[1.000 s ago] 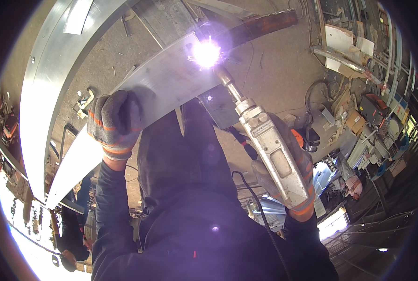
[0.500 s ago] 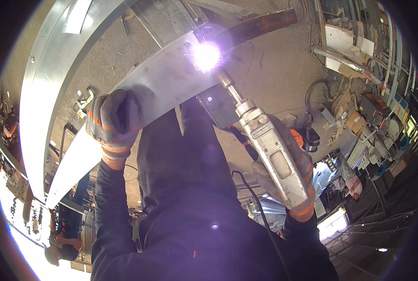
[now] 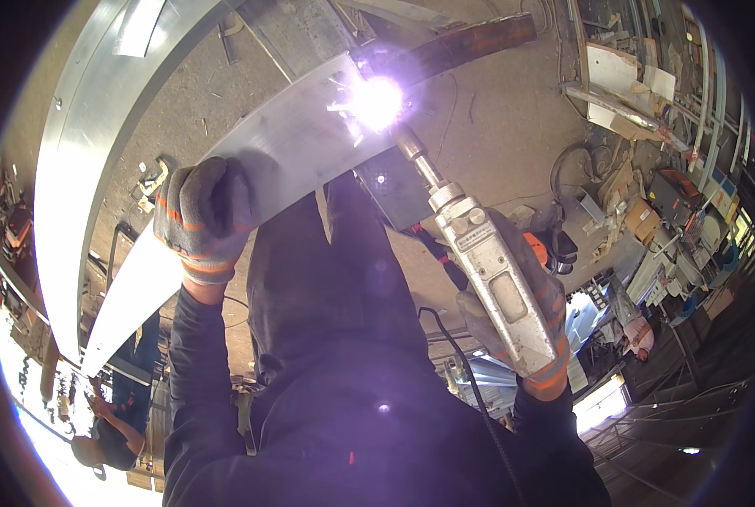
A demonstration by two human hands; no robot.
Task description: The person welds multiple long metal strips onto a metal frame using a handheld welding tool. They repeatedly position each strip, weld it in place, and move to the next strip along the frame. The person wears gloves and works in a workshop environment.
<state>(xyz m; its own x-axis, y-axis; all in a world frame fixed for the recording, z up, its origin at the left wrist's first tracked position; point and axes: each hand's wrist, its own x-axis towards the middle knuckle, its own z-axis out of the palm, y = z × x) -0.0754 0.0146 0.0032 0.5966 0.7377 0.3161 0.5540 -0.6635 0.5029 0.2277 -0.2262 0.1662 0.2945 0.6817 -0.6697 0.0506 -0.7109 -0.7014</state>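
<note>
Across the middle of the view, a long curved strip of bright sheet metal (image 3: 251, 182) runs from the lower left up to the far right, pale silver with a smooth, slightly glaring face; its far end meets a rusty brown steel bar (image 3: 470, 42) that slants toward the upper right. Right at that meeting point a white-violet flare (image 3: 376, 101) burns, bright enough to wash out the detail around it. The left hand (image 3: 204, 215), in a grey knit glove with orange stripes, is closed over the near edge of the strip, fingers curled round it, the dark sleeve rising from below. The right hand (image 3: 521, 313), gloved the same way, is wrapped round the body of a grey metal power tool (image 3: 487, 279), a boxy handle that narrows to a slim shaft whose tip reaches into the flare. A black cable (image 3: 470, 380) trails from near the tool down across the person's dark clothing. Left of the strip lies a second, wider curved metal band (image 3: 65, 169) on the concrete floor (image 3: 496, 127). At the far right, cluttered shelves and boxes (image 3: 673, 194) stand well apart from the work.
</note>
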